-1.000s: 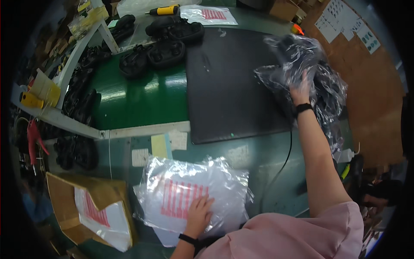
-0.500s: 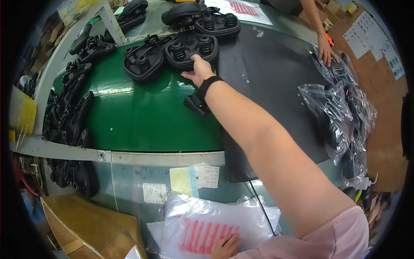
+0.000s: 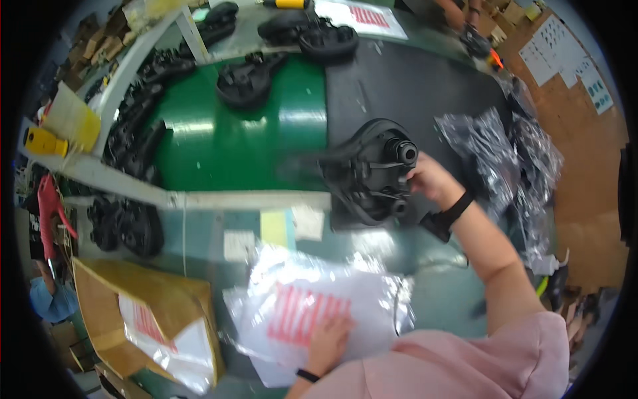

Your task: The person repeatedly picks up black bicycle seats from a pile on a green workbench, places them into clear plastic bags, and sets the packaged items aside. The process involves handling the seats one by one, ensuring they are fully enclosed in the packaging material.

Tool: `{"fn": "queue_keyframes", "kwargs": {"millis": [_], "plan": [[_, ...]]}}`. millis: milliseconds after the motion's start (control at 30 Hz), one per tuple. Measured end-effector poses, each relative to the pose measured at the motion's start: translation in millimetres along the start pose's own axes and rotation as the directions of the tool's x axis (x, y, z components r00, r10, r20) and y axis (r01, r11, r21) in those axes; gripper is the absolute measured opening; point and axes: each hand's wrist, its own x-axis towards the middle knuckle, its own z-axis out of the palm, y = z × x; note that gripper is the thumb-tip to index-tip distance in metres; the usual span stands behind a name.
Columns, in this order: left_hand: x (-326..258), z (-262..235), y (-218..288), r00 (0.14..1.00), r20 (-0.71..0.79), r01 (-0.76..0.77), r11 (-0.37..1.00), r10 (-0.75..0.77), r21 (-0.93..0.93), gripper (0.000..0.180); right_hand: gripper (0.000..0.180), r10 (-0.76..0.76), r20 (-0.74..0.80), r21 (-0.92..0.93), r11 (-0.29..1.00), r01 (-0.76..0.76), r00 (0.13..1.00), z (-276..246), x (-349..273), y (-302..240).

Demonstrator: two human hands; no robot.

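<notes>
Right hand (image 3: 430,181) is closed on the right edge of a black moulded plastic part (image 3: 369,174), fingers wrapped near its round socket end. The part is off the surface, tilted, blurred at its left end. It sits just left of the hand, over the front edge of the dark mat (image 3: 412,86) where the mat meets the green belt (image 3: 246,133). A black wristband (image 3: 452,213) sits just behind the gripping hand.

Left hand (image 3: 330,340) is flat, fingers spread, pressing down on a stack of clear plastic bags (image 3: 312,306) with red printed stripes. The stack lies under and ahead of the palm, on the grey-green bench (image 3: 438,292). Nothing is pinched there, it's just a palm hold.

Right of the gripping hand: a heap of crumpled clear bags (image 3: 505,153) with dark parts inside, near but not touching the hand.

Far beyond the held part: more black moulded parts (image 3: 249,80) on the belt, and another pair (image 3: 312,33) at the top edge.

Left of the left hand: an open cardboard box (image 3: 146,312) holding more striped bags. Further left, more black parts (image 3: 126,226) hang below the belt frame.

Another person's hands (image 3: 465,20) are at the top, well apart from both grips.
</notes>
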Motion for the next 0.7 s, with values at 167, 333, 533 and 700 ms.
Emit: {"fn": "queue_keyframes", "kwargs": {"millis": [167,333,533,700], "plan": [[-7.4,-0.1,9.8,0.993,-0.114,-0.021,0.999,0.024,0.03,0.033,0.04,0.097,0.473,-0.737,0.588,0.333,0.876,-55.2,-73.2,-18.8],[-21.8,10.2,34.1,0.984,-0.172,0.071,0.983,-0.041,0.17,0.044,0.043,-0.177,0.411,-0.893,0.121,0.434,0.894,-67.3,-90.8,11.3],[-34.7,37.0,65.0,0.968,-0.242,0.14,0.951,-0.072,0.274,0.065,0.03,-0.589,-0.07,-0.669,0.627,0.4,0.805,-110.3,-187.1,58.1],[-46.3,81.6,110.3,0.989,-0.102,0.142,0.886,-0.108,0.44,0.077,0.032,0.062,-0.036,-0.515,0.854,-0.072,0.997,-105.5,-275.2,151.7]]}}
